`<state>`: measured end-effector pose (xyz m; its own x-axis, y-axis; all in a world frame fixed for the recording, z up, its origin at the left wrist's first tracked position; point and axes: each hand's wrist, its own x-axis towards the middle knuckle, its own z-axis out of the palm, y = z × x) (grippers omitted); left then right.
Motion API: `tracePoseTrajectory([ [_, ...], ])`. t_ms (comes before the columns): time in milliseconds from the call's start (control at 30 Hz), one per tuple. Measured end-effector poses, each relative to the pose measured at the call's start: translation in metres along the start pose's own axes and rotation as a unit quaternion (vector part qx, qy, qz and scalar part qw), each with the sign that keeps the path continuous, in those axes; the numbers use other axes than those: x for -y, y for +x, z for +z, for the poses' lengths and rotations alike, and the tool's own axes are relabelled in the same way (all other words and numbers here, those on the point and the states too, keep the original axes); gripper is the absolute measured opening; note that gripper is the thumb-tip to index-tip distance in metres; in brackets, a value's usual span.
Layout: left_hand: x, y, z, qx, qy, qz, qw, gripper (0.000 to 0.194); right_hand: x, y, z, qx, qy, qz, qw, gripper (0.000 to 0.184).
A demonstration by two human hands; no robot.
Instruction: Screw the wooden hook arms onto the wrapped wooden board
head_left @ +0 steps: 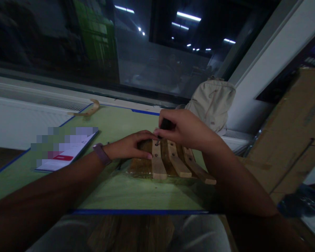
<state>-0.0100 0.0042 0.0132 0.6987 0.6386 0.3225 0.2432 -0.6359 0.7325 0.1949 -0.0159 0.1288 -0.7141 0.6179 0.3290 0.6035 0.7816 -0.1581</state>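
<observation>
My right hand (182,126) is closed around the black handle of a screwdriver (166,124), held tilted with its shaft pointing down. The tip meets the upper hole area of the leftmost wooden strip (159,168). My left hand (132,145) curves around that strip's upper part, thumb against its left edge and fingertips close to the screwdriver. Beside it lie a second wooden strip (180,166) and a third wooden strip (199,169), both with dark holes or screws. All three rest on a brown wooden board (140,167) that looks wrapped in clear film.
The green table (112,196) has a blue edge. A booklet (70,150) lies to the left, and a curved wooden piece (91,109) at the far left corner. Behind stand a light backpack (212,101) and a window; a large cardboard box (283,140) is at right.
</observation>
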Motion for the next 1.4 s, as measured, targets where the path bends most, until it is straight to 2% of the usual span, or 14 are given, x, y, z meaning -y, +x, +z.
tracePoseTrajectory([
  [100, -0.002, 0.0, -0.001, 0.007, 0.004, -0.004, 1.0, 0.057, 0.003, 0.001, -0.001, -0.016, -0.094, 0.081, 0.992, 0.033],
  [167, -0.004, 0.0, -0.001, 0.009, 0.003, -0.003, 1.0, 0.056, 0.005, -0.002, -0.005, -0.013, -0.123, 0.099, 0.987, 0.041],
  [300, -0.004, 0.0, -0.001, 0.008, -0.002, 0.001, 1.0, 0.054, 0.002, -0.01, -0.016, 0.037, -0.056, 0.043, 0.997, 0.04],
  [367, -0.003, 0.0, -0.001, 0.011, -0.001, 0.002, 1.0, 0.055, -0.002, -0.012, -0.019, 0.061, -0.002, 0.0, 0.998, 0.032],
  [433, -0.002, 0.001, -0.002, 0.013, 0.001, 0.004, 1.0, 0.055, -0.007, -0.012, -0.019, 0.048, 0.02, -0.02, 0.998, 0.021],
  [500, -0.002, 0.001, -0.002, 0.013, 0.002, 0.006, 1.0, 0.055, -0.011, -0.009, -0.015, 0.004, -0.003, -0.004, 1.0, 0.016],
  [600, -0.003, 0.001, -0.002, 0.008, 0.006, 0.007, 1.0, 0.055, -0.011, -0.004, -0.008, -0.042, -0.076, 0.031, 0.996, 0.02],
  [800, -0.003, 0.0, -0.001, 0.011, 0.004, 0.004, 1.0, 0.055, 0.003, -0.002, -0.008, -0.014, -0.204, 0.06, 0.977, 0.043],
  [967, -0.002, 0.001, -0.002, 0.018, 0.008, 0.01, 1.0, 0.054, 0.005, -0.002, -0.009, 0.004, -0.206, 0.104, 0.973, 0.045],
  [1033, -0.002, 0.001, -0.002, 0.017, 0.009, 0.013, 1.0, 0.055, 0.001, -0.003, -0.007, 0.011, -0.147, 0.078, 0.986, 0.038],
  [1100, -0.002, 0.001, -0.002, 0.014, 0.006, 0.016, 1.0, 0.055, -0.004, -0.005, -0.006, 0.015, -0.068, 0.017, 0.997, 0.032],
  [1200, -0.001, 0.001, -0.001, 0.013, 0.003, 0.016, 1.0, 0.055, -0.009, -0.009, -0.01, 0.023, -0.001, -0.059, 0.998, 0.043],
  [1300, -0.001, 0.0, -0.001, 0.007, -0.001, 0.015, 1.0, 0.054, -0.01, -0.011, -0.015, 0.014, 0.014, -0.086, 0.996, 0.046],
  [1400, -0.001, 0.0, -0.001, 0.005, -0.005, 0.011, 1.0, 0.053, -0.007, -0.009, -0.018, -0.021, 0.027, -0.093, 0.995, 0.035],
])
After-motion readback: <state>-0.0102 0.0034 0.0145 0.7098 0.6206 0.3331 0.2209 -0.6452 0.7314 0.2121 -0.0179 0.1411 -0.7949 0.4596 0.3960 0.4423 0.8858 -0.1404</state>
